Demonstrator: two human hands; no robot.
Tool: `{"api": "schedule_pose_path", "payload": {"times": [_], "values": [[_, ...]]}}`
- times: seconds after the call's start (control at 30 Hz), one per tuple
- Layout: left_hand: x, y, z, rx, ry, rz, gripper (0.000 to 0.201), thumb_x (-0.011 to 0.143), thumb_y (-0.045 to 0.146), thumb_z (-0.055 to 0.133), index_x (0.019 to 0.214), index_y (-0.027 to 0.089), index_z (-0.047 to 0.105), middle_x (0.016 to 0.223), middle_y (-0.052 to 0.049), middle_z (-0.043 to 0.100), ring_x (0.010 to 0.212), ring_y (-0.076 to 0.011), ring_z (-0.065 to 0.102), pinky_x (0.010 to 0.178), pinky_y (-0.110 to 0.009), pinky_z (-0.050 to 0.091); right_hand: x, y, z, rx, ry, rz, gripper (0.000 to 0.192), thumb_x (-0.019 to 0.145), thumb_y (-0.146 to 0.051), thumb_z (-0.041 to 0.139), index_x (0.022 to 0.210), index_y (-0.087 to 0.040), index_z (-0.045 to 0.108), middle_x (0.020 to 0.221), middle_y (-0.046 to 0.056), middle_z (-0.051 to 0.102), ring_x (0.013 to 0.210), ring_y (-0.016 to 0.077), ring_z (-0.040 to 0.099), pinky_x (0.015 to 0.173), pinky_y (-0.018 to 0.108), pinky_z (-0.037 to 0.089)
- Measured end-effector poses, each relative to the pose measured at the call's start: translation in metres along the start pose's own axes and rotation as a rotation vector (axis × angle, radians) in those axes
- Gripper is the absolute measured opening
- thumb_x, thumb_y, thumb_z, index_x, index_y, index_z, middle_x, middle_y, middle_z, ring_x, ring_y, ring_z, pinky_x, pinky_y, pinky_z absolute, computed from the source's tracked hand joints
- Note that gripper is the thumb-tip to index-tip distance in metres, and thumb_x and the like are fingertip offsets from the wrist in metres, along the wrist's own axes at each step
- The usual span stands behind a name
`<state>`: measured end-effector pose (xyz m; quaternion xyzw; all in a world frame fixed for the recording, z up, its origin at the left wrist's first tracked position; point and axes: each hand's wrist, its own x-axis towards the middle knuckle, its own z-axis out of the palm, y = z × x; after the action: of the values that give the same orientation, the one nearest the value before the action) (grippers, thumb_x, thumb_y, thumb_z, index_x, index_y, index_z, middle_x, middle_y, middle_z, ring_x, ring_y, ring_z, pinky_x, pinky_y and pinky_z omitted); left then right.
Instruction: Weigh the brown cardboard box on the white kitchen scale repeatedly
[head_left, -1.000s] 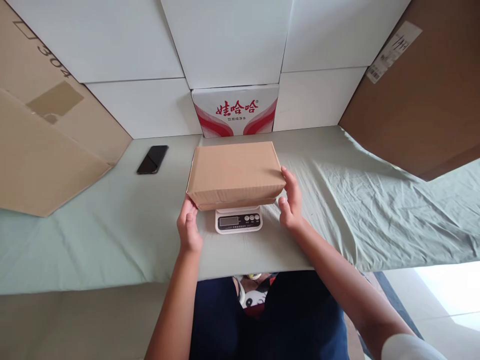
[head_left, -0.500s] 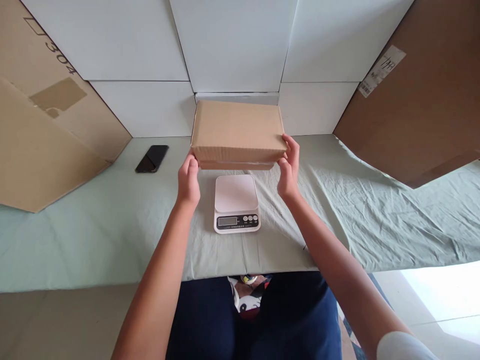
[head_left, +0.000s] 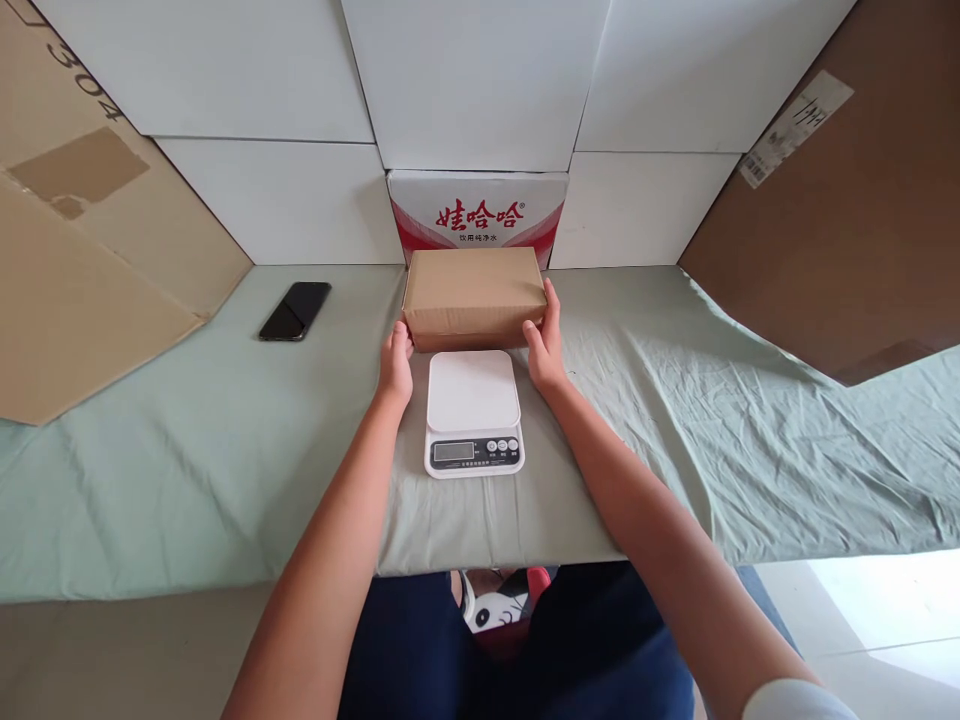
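Observation:
A closed brown cardboard box [head_left: 474, 282] is held between my two hands, just behind the kitchen scale. My left hand [head_left: 396, 365] grips its left end near the front corner. At the opposite end, my right hand [head_left: 546, 340] has its thumb on the front face and fingers along the side. The white digital kitchen scale [head_left: 474, 395] lies in front of the box with its platform bare; its display looks blank. Whether the box's underside touches the cloth is hidden from me.
A black phone [head_left: 295, 311] lies on the green cloth [head_left: 315, 430] to the left. Behind the box stands a white and red carton [head_left: 480, 215] with Chinese lettering against white panels [head_left: 472, 80]. Large cardboard sheets flank the table, left [head_left: 97, 240] and right [head_left: 847, 220].
My hands have lowered the cardboard box toward the table behind the scale. The red lettering on the carton at the back has come into sight. The view has shifted slightly.

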<state>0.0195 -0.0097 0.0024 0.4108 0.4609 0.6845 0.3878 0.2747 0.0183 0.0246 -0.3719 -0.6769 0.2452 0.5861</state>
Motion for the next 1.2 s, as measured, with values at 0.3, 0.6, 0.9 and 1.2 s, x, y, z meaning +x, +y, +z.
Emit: {"api": "schedule_pose_path", "payload": {"times": [0.3, 0.6, 0.9, 1.2], "values": [[0.005, 0.01, -0.016, 0.051, -0.039, -0.022, 0.1, 0.078, 0.096, 0.052, 0.145, 0.023, 0.067, 0.163, -0.017, 0.053, 0.157, -0.0348, 0.043, 0.129, -0.048, 0.034, -0.004, 0.011, -0.007, 0.111, 0.021, 0.19, 0.082, 0.101, -0.072, 0.037, 0.169, -0.036, 0.01, 0.177, 0.008, 0.03, 0.166, 0.0263, 0.029, 0.132, 0.062, 0.032], [0.001, 0.005, -0.001, 0.03, -0.036, 0.008, 0.094, 0.078, 0.093, 0.058, 0.136, 0.021, 0.07, 0.155, -0.02, 0.061, 0.153, -0.0365, 0.049, 0.126, -0.051, 0.038, -0.002, 0.003, 0.001, 0.102, -0.069, 0.161, 0.094, 0.093, -0.077, 0.05, 0.168, -0.028, 0.022, 0.179, 0.007, 0.028, 0.166, 0.0302, 0.026, 0.138, 0.059, 0.02], [-0.035, 0.053, -0.001, 0.06, -0.098, 0.242, 0.086, 0.086, 0.086, 0.055, 0.143, 0.022, 0.067, 0.151, -0.015, 0.065, 0.153, -0.0352, 0.05, 0.126, -0.044, 0.039, -0.007, -0.041, -0.011, 0.079, -0.068, -0.047, 0.1, 0.096, -0.08, 0.045, 0.171, -0.035, -0.003, 0.183, 0.003, 0.008, 0.17, 0.0281, 0.015, 0.138, 0.058, 0.024], [-0.142, 0.064, -0.019, 0.051, -0.042, 0.297, 0.079, 0.093, 0.08, 0.05, 0.143, 0.021, 0.069, 0.147, -0.017, 0.068, 0.148, -0.0384, 0.054, 0.122, -0.05, 0.045, -0.102, -0.076, -0.034, 0.114, -0.08, -0.002, 0.097, 0.098, -0.073, 0.048, 0.17, -0.04, -0.007, 0.183, 0.001, 0.01, 0.17, 0.0298, 0.019, 0.136, 0.064, 0.027]]}}
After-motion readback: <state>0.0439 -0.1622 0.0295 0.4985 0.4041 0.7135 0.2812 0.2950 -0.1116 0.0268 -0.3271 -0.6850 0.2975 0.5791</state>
